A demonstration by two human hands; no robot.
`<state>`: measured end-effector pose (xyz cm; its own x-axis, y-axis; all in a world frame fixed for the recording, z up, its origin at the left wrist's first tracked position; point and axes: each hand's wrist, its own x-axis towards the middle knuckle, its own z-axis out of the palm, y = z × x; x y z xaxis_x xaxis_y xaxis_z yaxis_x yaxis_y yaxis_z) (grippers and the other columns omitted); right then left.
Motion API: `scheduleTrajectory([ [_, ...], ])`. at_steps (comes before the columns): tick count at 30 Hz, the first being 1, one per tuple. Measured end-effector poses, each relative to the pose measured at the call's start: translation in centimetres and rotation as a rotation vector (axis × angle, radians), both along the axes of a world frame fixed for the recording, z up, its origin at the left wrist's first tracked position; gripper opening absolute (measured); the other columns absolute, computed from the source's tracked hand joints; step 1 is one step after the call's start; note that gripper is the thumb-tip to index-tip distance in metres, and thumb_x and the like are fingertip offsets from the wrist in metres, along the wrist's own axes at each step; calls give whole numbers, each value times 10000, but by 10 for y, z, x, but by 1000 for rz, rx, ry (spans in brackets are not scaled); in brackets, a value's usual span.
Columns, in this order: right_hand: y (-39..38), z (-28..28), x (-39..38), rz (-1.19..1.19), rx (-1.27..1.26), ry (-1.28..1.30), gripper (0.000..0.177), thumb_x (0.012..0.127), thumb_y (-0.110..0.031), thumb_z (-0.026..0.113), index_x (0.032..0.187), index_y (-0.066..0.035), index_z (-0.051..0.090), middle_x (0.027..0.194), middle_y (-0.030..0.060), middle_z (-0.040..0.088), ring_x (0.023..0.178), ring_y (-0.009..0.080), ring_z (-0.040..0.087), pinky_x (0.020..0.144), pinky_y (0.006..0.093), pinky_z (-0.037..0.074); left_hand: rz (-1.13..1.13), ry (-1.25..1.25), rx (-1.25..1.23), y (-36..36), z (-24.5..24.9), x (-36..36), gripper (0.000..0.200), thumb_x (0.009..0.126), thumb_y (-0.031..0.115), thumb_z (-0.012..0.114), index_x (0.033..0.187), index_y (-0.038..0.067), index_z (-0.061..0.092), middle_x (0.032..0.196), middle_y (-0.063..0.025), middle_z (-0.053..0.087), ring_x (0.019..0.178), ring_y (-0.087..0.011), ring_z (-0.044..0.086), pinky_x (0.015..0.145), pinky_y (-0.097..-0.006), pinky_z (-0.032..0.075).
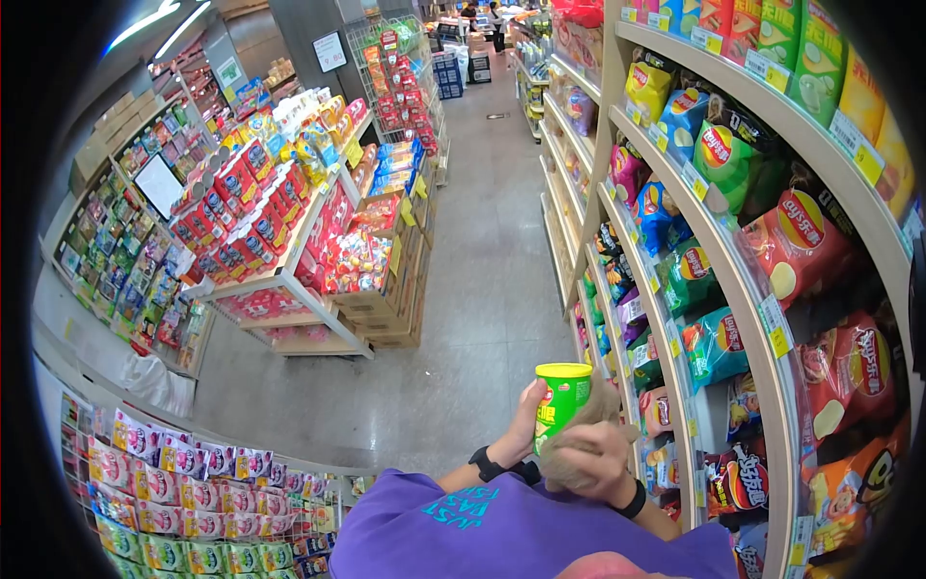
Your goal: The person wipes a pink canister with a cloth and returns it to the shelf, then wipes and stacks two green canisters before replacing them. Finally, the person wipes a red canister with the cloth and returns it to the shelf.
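A green chip canister (558, 410) with a yellow lid stands upright in front of my chest. My left hand (522, 425) is closed around its left side. On the other side my right hand (590, 461) grips a beige-brown cloth (600, 410), which lies against the canister and covers its lower right part. Dark bands circle both wrists. Where the cloth bunches up, some of the right fingers are hidden.
Close on my right rises a shelf unit (709, 198) with chip bags and, on top, more canisters (820, 58). A grey-floored aisle (477, 289) runs ahead. Left are a display table (280, 265), stacked cartons (386, 314) and a rack of hanging packets (188, 492).
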<state>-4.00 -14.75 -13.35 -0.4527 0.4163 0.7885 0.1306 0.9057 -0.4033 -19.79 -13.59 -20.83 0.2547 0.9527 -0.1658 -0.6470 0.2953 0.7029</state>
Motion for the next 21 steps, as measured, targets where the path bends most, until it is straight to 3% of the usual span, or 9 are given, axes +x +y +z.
scheduleTrajectory([
  [3, 13, 11, 1, 124, 29, -96, 214, 657, -135, 719, 865, -104, 679, 943, 73, 636, 748, 241, 597, 640, 333, 458, 38, -183, -34, -5, 16, 7, 682, 931, 557, 400, 1380, 44, 373, 1332, -132, 495, 1202, -245, 512, 1025, -378, 413],
  [5, 25, 9, -2, -71, 44, -37, 277, 660, -101, 698, 933, -63, 670, 1009, 116, 615, 829, 269, 598, 703, 348, 476, 149, 78, 50, -8, 18, 8, 537, 907, 261, 591, 1339, 32, 369, 1221, -114, 548, 1089, -184, 568, 944, -343, 465],
  [8, 27, 6, -11, -269, -94, 170, 357, 643, -71, 698, 992, -25, 642, 1057, 155, 586, 892, 300, 590, 750, 368, 473, 94, -2, 117, -8, 18, 5, 642, 846, 202, 661, 1366, 47, 318, 1220, -93, 538, 1079, -172, 563, 934, -336, 465],
  [10, 25, 5, -11, -350, -197, 288, 392, 637, -44, 700, 1018, 2, 622, 1089, 182, 563, 931, 322, 583, 784, 384, 471, 167, 3, 140, -7, 16, 4, 700, 805, 317, 691, 1349, 36, 353, 1209, -90, 548, 1048, -162, 574, 898, -319, 484],
  [13, 9, -5, -6, -193, -323, 145, 460, 622, -62, 748, 1051, 1, 595, 1083, 198, 546, 950, 326, 570, 820, 388, 469, 181, -63, 276, -4, 29, -7, 1030, 686, 719, 615, 1403, 41, 319, 1193, -108, 543, 1067, -213, 563, 913, -355, 473],
  [16, 1, 8, -3, 8, -177, 117, 458, 616, -81, 771, 1034, -22, 595, 1069, 194, 553, 954, 322, 563, 819, 386, 463, 79, -224, 357, 0, 22, -8, 1075, 674, 772, 585, 1417, 48, 301, 1162, -99, 545, 1050, -215, 559, 900, -353, 470],
  [18, 11, 18, -3, 19, -140, 120, 456, 608, -89, 783, 1019, -41, 592, 1053, 184, 560, 952, 316, 559, 812, 392, 459, 160, -162, 364, -3, 14, -7, 1011, 736, 732, 572, 1423, 47, 287, 1214, -100, 524, 1099, -209, 541, 936, -351, 446],
  [20, 24, 18, -1, -110, -139, 171, 440, 633, -80, 768, 1029, -41, 581, 1068, 179, 553, 956, 320, 554, 814, 386, 456, 284, 91, 357, -6, 14, -1, 880, 852, 568, 577, 1450, 30, 219, 1352, -99, 441, 1213, -177, 459, 1018, -346, 386],
  [21, 27, 15, 0, -147, -172, 176, 400, 683, -51, 718, 1055, -28, 571, 1095, 175, 544, 975, 313, 546, 834, 381, 446, 273, 56, 283, -9, 29, 2, 860, 862, 399, 645, 1468, 48, 145, 1374, -96, 403, 1266, -189, 399, 1062, -364, 325],
])
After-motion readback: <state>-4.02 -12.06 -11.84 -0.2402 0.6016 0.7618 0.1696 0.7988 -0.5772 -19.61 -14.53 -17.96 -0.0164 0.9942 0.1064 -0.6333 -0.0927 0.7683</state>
